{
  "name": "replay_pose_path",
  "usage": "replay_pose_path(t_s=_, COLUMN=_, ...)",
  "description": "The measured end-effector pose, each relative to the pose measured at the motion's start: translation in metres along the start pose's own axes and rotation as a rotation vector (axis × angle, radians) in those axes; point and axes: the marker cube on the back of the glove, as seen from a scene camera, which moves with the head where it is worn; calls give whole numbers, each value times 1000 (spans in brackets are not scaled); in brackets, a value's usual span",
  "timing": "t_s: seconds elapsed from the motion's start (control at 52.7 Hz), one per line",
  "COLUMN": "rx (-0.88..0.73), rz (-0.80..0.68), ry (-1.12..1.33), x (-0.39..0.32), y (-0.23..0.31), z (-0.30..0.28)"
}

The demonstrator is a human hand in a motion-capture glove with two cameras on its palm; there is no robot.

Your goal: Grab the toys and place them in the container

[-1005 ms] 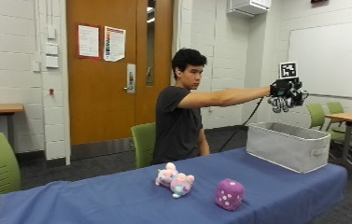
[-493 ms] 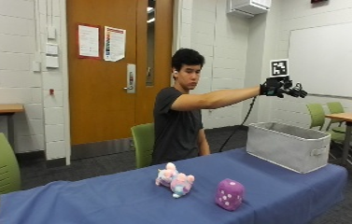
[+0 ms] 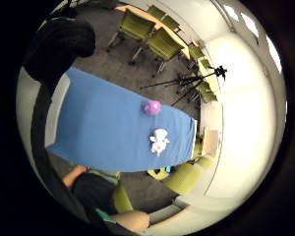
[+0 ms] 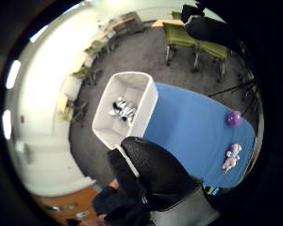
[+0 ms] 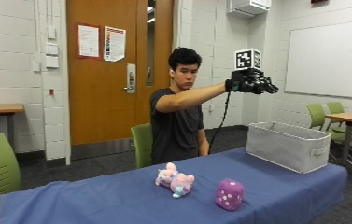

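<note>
Chairs (image 5: 143, 144) ring the table (image 5: 119, 196) (green ones, behind the person).

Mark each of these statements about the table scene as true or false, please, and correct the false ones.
1. A striped toy lies inside the container. True.
2. The purple toy is in the container. False: it lies on the blue tablecloth, outside the container.
3. The gloved right hand is raised in the air, above the table. True.
4. The gloved right hand holds the pink and white toy. False: that toy lies on the tablecloth, beside the purple toy.
5. The container stands at one end of the table. True.
</note>
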Motion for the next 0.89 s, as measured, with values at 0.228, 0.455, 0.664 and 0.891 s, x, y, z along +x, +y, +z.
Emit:
replay_pose_path(t_s=0.228, rx=9, rz=308, ry=67, x=127, y=59, z=5)
replay_pose_path(t_s=0.455, rx=3, rz=420, ry=72, x=226, y=119, z=37)
replay_pose_path(t_s=0.664, rx=-26, rz=486, ry=53, x=279, y=161, z=77)
replay_pose_path(t_s=0.891, rx=-36, rz=492, ry=34, x=301, y=187, z=125)
